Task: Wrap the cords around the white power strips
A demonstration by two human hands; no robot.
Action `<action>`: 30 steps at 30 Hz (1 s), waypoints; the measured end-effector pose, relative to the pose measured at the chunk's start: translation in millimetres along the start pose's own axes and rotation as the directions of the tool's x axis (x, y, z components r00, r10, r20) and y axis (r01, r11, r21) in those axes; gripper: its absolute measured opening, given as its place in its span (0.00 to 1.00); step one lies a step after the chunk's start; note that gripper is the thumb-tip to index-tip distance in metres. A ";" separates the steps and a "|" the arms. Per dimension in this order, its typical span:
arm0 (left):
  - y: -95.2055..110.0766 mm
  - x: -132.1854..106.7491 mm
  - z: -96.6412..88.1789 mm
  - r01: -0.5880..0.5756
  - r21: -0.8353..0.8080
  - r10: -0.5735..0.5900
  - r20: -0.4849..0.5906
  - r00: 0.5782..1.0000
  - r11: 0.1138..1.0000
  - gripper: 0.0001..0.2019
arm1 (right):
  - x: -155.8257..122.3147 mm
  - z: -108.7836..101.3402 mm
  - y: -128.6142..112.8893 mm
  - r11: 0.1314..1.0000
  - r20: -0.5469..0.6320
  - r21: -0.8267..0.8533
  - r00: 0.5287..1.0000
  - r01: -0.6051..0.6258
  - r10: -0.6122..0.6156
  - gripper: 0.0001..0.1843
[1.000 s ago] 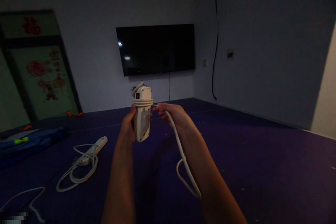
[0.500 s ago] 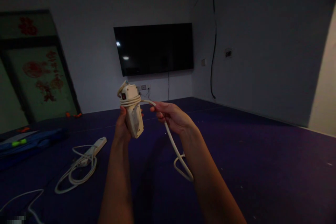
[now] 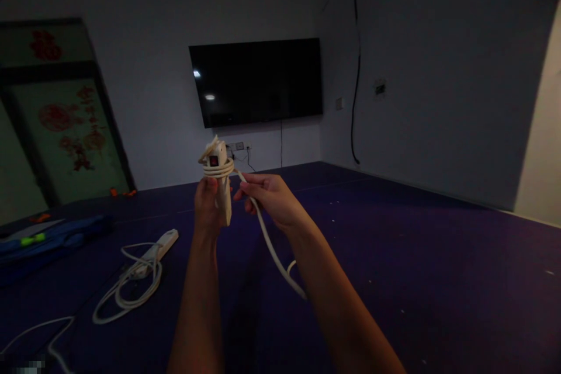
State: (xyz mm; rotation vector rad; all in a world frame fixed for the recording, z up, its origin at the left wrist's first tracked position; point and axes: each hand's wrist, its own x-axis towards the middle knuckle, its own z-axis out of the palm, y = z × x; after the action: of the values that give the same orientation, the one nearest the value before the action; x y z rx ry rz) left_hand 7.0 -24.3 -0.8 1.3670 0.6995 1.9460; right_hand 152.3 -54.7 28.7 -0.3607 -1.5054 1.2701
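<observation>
My left hand [image 3: 207, 201] grips a white power strip [image 3: 224, 204] upright in front of me. A red switch shows near its top, and several turns of its white cord [image 3: 219, 170] are wrapped around that upper part. Close by on the right, my right hand [image 3: 265, 196] pinches the same cord between thumb and fingers. From there the loose length of cord hangs down and passes behind my right forearm, which hides part of it.
On the dark blue floor [image 3: 416, 269] at left lies a second white power strip [image 3: 164, 245] with a coiled cord [image 3: 127, 298]. Blue cloth [image 3: 74, 231] lies further left. A television [image 3: 258, 82] hangs on the far wall, and a black cable [image 3: 357, 93] dangles at the right.
The held power strip has turned so its narrow side and red switch face me. My right hand has moved left, closer to the strip, drawing the cord along.
</observation>
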 end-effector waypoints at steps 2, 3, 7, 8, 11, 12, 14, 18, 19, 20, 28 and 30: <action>0.4 -1.2 4.0 -0.093 0.058 0.096 -0.054 0.994 0.994 0.27 | 1.2 3.7 2.9 1.000 -0.010 0.015 1.000 -0.022 0.022 0.06; 0.1 -1.5 6.1 -0.128 0.091 0.135 -0.078 0.988 0.988 0.26 | 1.8 5.3 4.0 0.999 -0.014 0.021 0.999 -0.031 0.031 0.06; -4.1 -1.0 13.1 -0.207 0.254 0.241 -0.110 0.964 0.945 0.21 | 3.2 10.2 5.9 0.999 -0.028 0.023 0.999 -0.028 0.029 0.11; -5.6 -1.0 14.2 -0.224 0.290 0.266 -0.112 0.957 0.930 0.21 | 3.3 11.1 6.1 1.000 -0.035 0.016 0.999 -0.026 0.027 0.12; -10.2 -1.6 16.6 -0.256 0.385 0.328 -0.135 0.935 0.887 0.21 | 3.9 13.5 7.9 0.999 -0.092 -0.018 0.995 -0.027 0.025 0.18; -11.5 -2.1 17.3 -0.263 0.424 0.352 -0.146 0.924 0.867 0.23 | 4.2 14.1 9.0 0.999 -0.126 -0.031 0.992 -0.029 0.025 0.20; -13.2 -3.5 18.6 -0.281 0.516 0.415 -0.162 0.895 0.809 0.25 | 5.1 14.6 11.6 0.998 -0.202 -0.053 0.979 -0.027 0.016 0.22; -11.9 -8.3 23.1 -0.330 0.669 0.534 -0.119 0.837 0.666 0.26 | 6.6 12.9 15.2 0.995 -0.322 -0.099 0.947 -0.019 -0.014 0.25; -10.3 -9.9 25.0 -0.341 0.690 0.553 -0.104 0.827 0.639 0.25 | 6.7 11.9 15.3 0.994 -0.348 -0.109 0.937 -0.017 -0.022 0.25; -8.2 -11.6 27.2 -0.345 0.706 0.564 -0.093 0.820 0.618 0.25 | 6.9 10.9 15.2 0.993 -0.371 -0.114 0.928 -0.016 -0.027 0.25; 11.3 -16.5 37.0 -0.316 0.744 0.497 -0.025 0.867 0.589 0.28 | 7.3 1.4 9.2 0.997 -0.431 -0.073 0.902 0.000 -0.032 0.26; 14.7 -15.1 34.6 -0.345 0.694 0.462 0.020 0.887 0.632 0.29 | 8.0 -3.1 8.5 0.998 -0.442 -0.066 0.896 0.007 -0.036 0.26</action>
State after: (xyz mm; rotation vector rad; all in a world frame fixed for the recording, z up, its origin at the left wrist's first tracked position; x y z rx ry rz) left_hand 40.4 -43.3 11.7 1.9573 1.3997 2.2776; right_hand 148.7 -43.7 25.2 -0.6291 -1.1535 1.0355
